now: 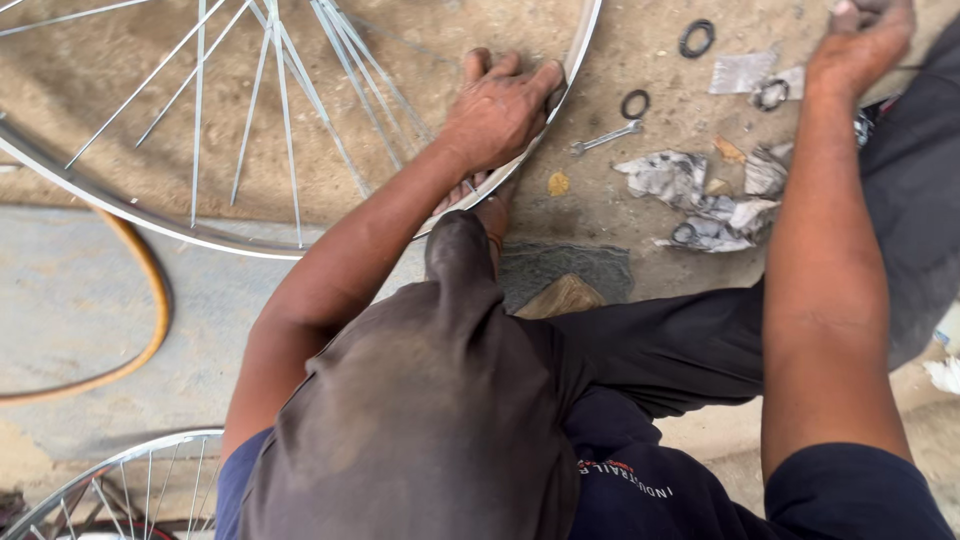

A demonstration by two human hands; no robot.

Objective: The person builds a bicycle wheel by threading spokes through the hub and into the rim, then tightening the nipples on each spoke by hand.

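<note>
A large silver bicycle wheel rim (200,232) with thin spokes lies flat on the sandy ground at the upper left. My left hand (497,105) grips its right-hand edge, fingers curled over the metal. My bent knee in dark trousers (450,380) fills the middle below that arm. My right hand (862,45) is stretched to the top right corner, above my other trouser leg (915,200). Its fingers are cut off by the frame edge, so what it touches is hidden.
On the ground to the right of the rim lie a small silver spanner (605,137), two black rubber rings (697,38) and crumpled paper scraps (690,190). An orange hose (150,300) curves at the left. A second spoked wheel (120,480) sits at the bottom left.
</note>
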